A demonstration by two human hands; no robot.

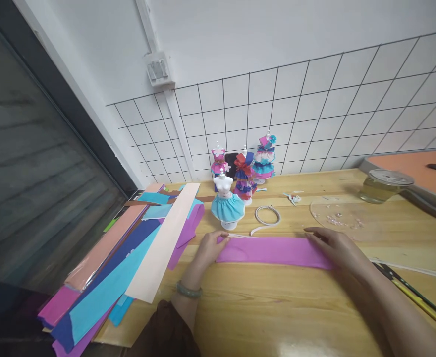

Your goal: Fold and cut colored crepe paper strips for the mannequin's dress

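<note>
A purple strip [270, 251] lies stretched across the wooden table between my hands. My left hand [211, 248] pinches its left end between thumb and fingers. Over its right end rests my right hand [333, 248], fingers extended and apart from the thumb. Just behind the strip's left part stands a small white mannequin [224, 187] in a light blue skirt [227, 207]. A thin white strip shows along the purple strip's back edge at the left. To the mannequin's right lies a coil of white tape [267, 216].
Coloured strips [117, 267] are piled at the left. Three dressed mannequins [264, 161] stand at the back. Further right are a clear dish [335, 215] with beads, a lidded jar [383, 186] and yellow-and-black scissors [418, 297] near my right forearm.
</note>
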